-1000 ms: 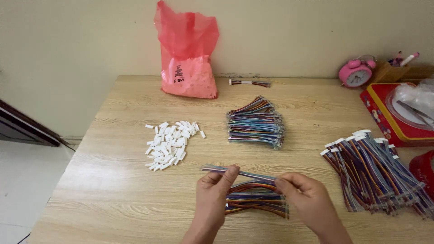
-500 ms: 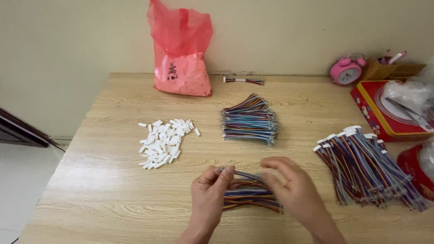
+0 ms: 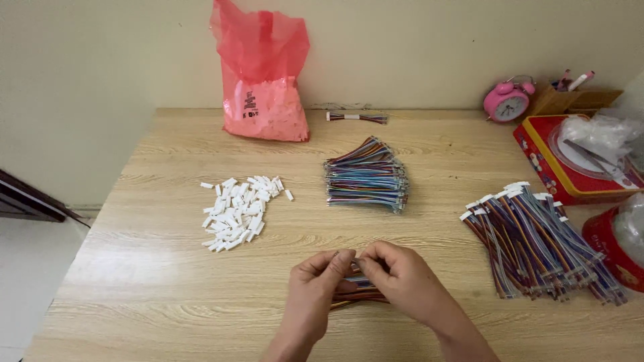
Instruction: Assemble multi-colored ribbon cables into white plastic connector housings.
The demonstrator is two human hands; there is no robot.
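Since the earlier frames, both hands have been drawing together: the left hand and right hand are now meeting fingertip to fingertip at the near middle of the counter, where a second ago they were holding a strip stretched out between them.

Item held: a small bundle of multicoloured ribbon wires, showing orange, red, blue and green strands. It is lying on the counter beneath the hands, mostly hidden by the fingers. The left grip is pinching narrowly, thumb against forefinger, at the top of the bundle; the right grip is pinching the same spot from the other side (what exactly sits between the fingertips is too small to tell).

Surroundings: a heap of small white connector housings is lying left of centre. A neat stack of wire bundles is sitting beyond the hands, and a larger fanned pile of wires with white ends is spreading out to the right. A red plastic bag is standing against the wall, with one loose wire strip just beside it. At the far right a pink alarm clock and a red tin are resting.

Surface: light wood-grain laminate, backed by a plain cream wall.
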